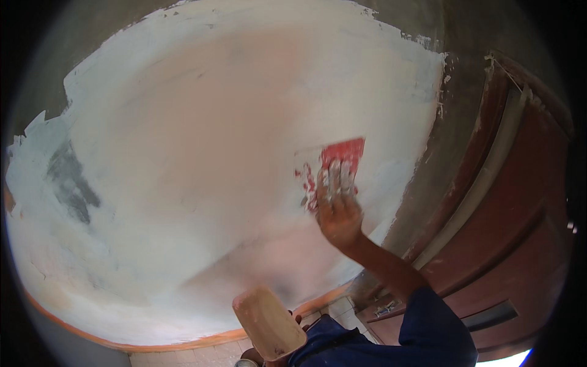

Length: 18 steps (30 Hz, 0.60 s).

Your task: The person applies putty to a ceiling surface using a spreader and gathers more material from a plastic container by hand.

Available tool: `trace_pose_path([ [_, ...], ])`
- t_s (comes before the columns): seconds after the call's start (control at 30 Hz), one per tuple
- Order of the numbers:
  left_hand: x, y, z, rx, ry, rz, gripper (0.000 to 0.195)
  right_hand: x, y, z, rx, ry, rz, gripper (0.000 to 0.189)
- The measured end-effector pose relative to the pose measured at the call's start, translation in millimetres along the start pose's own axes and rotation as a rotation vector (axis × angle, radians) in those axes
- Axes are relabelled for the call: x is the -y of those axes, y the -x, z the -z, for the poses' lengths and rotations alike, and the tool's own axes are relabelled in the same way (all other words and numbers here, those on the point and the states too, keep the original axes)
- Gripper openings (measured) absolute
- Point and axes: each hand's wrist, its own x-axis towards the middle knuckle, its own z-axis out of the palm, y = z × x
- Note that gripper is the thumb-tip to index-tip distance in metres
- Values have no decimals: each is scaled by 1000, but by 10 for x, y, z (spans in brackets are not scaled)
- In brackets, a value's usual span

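Observation:
My right hand (pixel 338 206), its fingers coated with white putty, presses a red flat spreader (pixel 345 150) against the plastered wall (pixel 220 137). Putty smears cover the left part of the spreader. Low in the view, a rectangular, putty-stained hawk or pan (pixel 270 323) is held up near my body. My left hand (pixel 275 362) shows only in small part at its lower edge and is mostly hidden by it.
A reddish-brown panelled door (pixel 504 220) with a handle (pixel 386 309) stands at the right. Bare grey wall (pixel 463 41) borders the white coat. An orange strip (pixel 206 341) and floor tiles (pixel 197 357) lie along the bottom. A round container (pixel 246 363) shows at the bottom edge.

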Motion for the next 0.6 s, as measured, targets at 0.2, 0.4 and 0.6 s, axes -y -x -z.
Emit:
trace_pose_path([
  [0.2,25,-126,514,59,-210,-34,66,189,758,-75,221,-82,21,42],
  [0.4,-4,-141,361,120,142,39,60,19,1019,428,226,-346,-51,42],
  [0.6,30,-55,492,87,-17,-39,61,-199,-78,343,46,-141,-79,38],
])
